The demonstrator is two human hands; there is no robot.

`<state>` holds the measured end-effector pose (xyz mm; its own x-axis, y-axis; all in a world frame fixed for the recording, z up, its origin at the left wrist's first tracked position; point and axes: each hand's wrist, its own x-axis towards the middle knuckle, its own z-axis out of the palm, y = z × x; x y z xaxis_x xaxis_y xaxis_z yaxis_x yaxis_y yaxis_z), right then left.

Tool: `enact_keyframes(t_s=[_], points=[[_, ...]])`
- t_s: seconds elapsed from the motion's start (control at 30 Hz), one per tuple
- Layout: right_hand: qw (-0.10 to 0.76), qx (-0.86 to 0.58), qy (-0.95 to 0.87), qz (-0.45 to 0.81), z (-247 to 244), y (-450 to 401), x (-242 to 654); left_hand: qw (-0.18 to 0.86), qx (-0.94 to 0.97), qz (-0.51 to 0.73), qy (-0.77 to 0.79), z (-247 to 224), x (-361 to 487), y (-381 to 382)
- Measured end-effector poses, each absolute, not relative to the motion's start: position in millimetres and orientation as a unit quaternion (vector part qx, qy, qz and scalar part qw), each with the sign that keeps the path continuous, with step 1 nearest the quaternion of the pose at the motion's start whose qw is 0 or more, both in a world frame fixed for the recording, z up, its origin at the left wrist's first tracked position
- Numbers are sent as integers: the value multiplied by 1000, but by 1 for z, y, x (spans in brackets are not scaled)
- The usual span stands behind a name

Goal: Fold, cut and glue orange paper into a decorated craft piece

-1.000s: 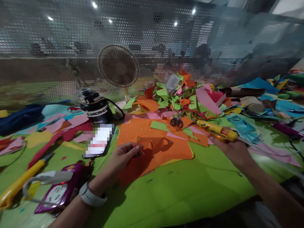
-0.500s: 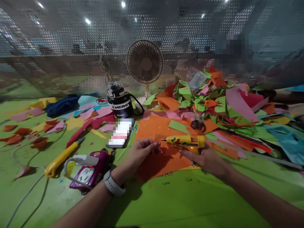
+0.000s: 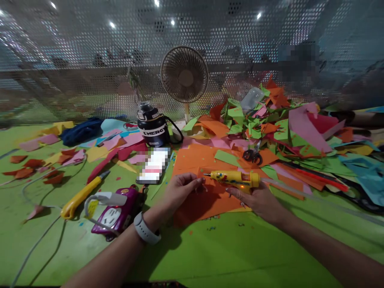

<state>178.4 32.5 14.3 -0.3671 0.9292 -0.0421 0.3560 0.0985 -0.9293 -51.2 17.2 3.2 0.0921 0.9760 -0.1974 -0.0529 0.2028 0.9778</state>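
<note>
My right hand (image 3: 259, 202) is wrapped round the handle of a yellow glue gun (image 3: 232, 179), whose small orange light glows. The gun's metal tip points left, close to the fingertips of my left hand (image 3: 186, 190). The thumb and fingers of that hand are pinched together over orange paper sheets (image 3: 192, 160); whatever is between them is too small to make out. A clear glue stick (image 3: 288, 189) trails from the back of the gun to the right. Black scissors (image 3: 252, 156) lie on the paper behind the gun.
Beside my left forearm are a purple power strip (image 3: 118, 212) and a second yellow glue gun (image 3: 81, 198). A phone (image 3: 154, 166), a dark bottle (image 3: 152, 128) and a fan (image 3: 184, 75) stand or lie farther back. Paper scraps (image 3: 237, 116) are heaped at the back right.
The whole view has shifted slightly, with the table items a little to the right and higher. Both hands keep nearly the same pose, the gun's tip still near my left fingertips.
</note>
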Motion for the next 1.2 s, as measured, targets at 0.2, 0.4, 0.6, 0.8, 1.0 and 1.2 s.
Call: enact_keyframes(t_s=[0.2,0.4,0.6,0.8,1.0,1.2], points=[[306,-478,-685,456,13,33,178,585,449,453,502,2,-51,16],[310,-449,-689,477,16,33,175,588,448,455,497,2,-51,16],[304,-463,-683,475,15,34,175,586,449,453,499,2,-51,16],[299,-469,-688,467,14,35,175,589,450,452,497,3,-51,16],[286,-493,-692,443,15,35,175,586,459,446,497,4,-51,16],[279,-489,-692,453,12,35,176,586,460,448,494,4,-51,17]])
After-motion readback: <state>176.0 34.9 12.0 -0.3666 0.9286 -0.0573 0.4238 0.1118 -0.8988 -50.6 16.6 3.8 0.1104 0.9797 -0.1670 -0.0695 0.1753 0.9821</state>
